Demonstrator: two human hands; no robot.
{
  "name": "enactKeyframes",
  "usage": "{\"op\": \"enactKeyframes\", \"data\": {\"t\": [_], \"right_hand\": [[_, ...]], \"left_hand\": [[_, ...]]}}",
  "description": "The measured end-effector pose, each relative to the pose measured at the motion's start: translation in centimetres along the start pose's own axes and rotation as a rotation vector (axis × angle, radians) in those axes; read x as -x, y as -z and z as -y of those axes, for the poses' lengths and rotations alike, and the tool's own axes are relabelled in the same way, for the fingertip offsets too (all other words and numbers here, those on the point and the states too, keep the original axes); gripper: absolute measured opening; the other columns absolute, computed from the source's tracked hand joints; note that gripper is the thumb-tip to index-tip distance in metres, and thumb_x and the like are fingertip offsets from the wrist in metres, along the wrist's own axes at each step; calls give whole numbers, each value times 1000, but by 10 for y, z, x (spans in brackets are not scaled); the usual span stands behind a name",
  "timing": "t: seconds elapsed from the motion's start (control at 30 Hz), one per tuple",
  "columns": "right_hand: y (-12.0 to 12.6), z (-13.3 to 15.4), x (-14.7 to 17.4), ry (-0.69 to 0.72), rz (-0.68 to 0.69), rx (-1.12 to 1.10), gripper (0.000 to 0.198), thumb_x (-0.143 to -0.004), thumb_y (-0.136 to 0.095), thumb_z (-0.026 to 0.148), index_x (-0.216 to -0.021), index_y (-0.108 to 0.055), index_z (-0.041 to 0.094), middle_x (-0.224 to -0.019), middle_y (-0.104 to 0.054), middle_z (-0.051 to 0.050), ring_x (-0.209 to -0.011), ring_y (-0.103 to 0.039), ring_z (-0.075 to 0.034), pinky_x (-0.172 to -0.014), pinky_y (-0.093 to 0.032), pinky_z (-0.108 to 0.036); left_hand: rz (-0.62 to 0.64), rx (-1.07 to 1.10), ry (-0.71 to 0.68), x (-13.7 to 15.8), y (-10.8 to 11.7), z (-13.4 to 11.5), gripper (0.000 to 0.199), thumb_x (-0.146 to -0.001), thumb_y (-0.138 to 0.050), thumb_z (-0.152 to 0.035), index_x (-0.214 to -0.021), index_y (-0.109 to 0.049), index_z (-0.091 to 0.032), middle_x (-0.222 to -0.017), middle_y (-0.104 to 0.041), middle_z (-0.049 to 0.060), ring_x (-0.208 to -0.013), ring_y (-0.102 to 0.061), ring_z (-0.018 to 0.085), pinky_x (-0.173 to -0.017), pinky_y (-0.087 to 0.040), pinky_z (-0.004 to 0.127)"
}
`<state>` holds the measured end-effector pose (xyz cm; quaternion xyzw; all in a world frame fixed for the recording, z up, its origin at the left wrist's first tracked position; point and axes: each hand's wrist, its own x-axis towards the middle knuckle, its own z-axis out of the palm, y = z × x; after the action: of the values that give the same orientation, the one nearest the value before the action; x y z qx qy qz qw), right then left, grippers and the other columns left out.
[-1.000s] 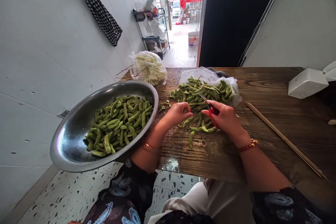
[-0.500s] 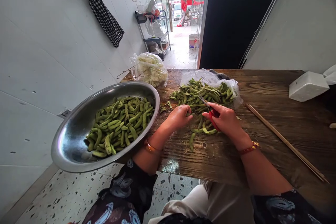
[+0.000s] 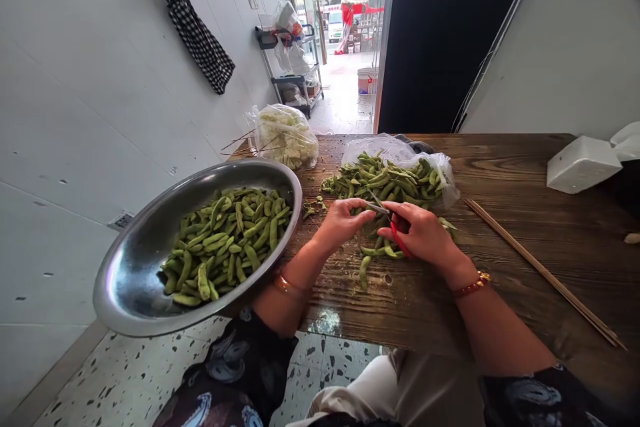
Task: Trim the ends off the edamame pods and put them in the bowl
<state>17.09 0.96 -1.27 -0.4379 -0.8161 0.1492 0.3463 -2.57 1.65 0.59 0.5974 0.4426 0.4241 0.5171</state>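
My left hand is closed in a pinch near the scissor tips; the edamame pod in its fingers is almost wholly hidden. Red-handled scissors are gripped in my right hand, their blades parted and pointing left to the left fingertips. Behind both hands, a heap of edamame pods spills from a clear plastic bag. A few loose pods lie on the wood just below the hands. To the left, a big steel bowl holds many more pods.
A bag of pale cauliflower-like pieces sits at the table's far left corner, thin sticks beside it. Long wooden skewers lie diagonally across the right of the dark wooden table. A white block-shaped container stands at the far right.
My left fingers have turned toward the scissors, and the two hands are now closer together. The scissor blades have swung lower and to the left, meeting the left fingertips.
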Motion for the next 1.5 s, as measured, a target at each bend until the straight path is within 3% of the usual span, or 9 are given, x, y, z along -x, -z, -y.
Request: {"op": "enactKeyframes", "data": {"t": [0.13,0.23,0.53,0.7,0.9,1.13,1.33,1.5], "right_hand": [[-2,0,0,19,2,-1,51,-77,-69,45,-120,-59,20,-87,-65,-5,-76,-62,-20,-72,-50,-33],[-2,-1,0,44,1,-9,52,-77,-69,45,-121,-58,20,-93,-66,-6,-79,-62,-21,-75,-50,-34],[-4,-1,0,66,-4,-1,52,-78,-68,47,-121,-57,20,-94,-66,-8,-81,-62,-21,-77,-50,-35],[-5,-2,3,20,-3,16,48,-80,-66,49,-115,-62,17,-85,-66,-6,-72,-61,-19,-72,-50,-32],[-2,-2,3,29,20,62,47,-82,-64,49,-116,-64,17,-78,-65,-5,-68,-59,-18,-67,-48,-30],[-2,-3,2,20,66,82,43,-82,-64,45,-117,-65,18,-85,-70,-6,-74,-63,-19,-70,-48,-30],[0,0,1,5,89,32,39,-83,-64,44,-112,-67,18,-78,-70,-4,-66,-61,-17,-64,-46,-27],[0,-3,0,-62,-30,18,45,-82,-65,46,-116,-65,16,-82,-69,-5,-67,-60,-17,-66,-47,-28]], "left_hand": [[47,-27,-110,1,-6,-1,23,-72,-71,-31,-87,-75,-14,-78,-72,5,-67,-60,12,-61,-45,21],[56,-46,-147,1,-8,-1,21,-73,-71,-29,-87,-75,-14,-87,-73,8,-79,-64,15,-76,-48,25],[36,-48,-156,1,-10,3,22,-74,-70,-30,-86,-75,-12,-88,-73,9,-81,-64,17,-79,-50,28],[56,-79,-153,2,-9,0,24,-76,-68,-31,-88,-75,-12,-85,-73,7,-77,-64,16,-75,-50,26],[-17,-224,-150,1,-6,-3,20,-73,-69,-26,-86,-75,-12,-82,-74,6,-75,-64,16,-75,-47,26],[-39,-256,-95,0,-3,-4,15,-70,-70,-22,-80,-75,-12,-76,-73,4,-69,-61,14,-70,-45,25],[-45,-57,-45,-2,0,0,16,-66,-75,-25,-73,-71,-12,-67,-67,2,-61,-56,10,-62,-41,22],[-153,250,101,-4,0,3,28,-65,-78,-32,-77,-60,-14,-52,-49,-7,-40,-37,3,-40,-24,17]]}}
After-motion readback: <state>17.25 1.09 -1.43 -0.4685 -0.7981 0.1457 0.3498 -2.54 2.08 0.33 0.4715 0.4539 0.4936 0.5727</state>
